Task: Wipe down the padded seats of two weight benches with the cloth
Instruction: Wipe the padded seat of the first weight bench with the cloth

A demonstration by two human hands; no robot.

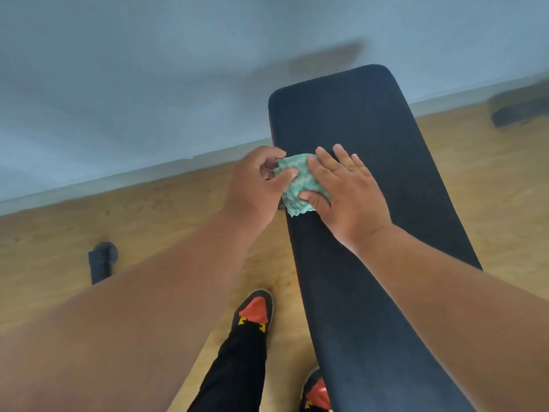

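Observation:
A long black padded bench seat (371,120) runs from the bottom of the head view up toward the wall. A crumpled green-and-white patterned cloth (300,182) lies on its left edge, about halfway along. My left hand (255,185) pinches the cloth's left side between thumb and fingers, just off the pad's edge. My right hand (347,191) lies flat on the cloth's right side, fingers spread and thumb pressing on it.
Wooden floor (166,221) surrounds the bench, meeting a grey wall (148,84) at a pale skirting. A black tubular foot (102,261) stands on the floor at left. A dark blurred object (520,110) sits far right. My black-and-red shoes (257,307) stand beside the bench.

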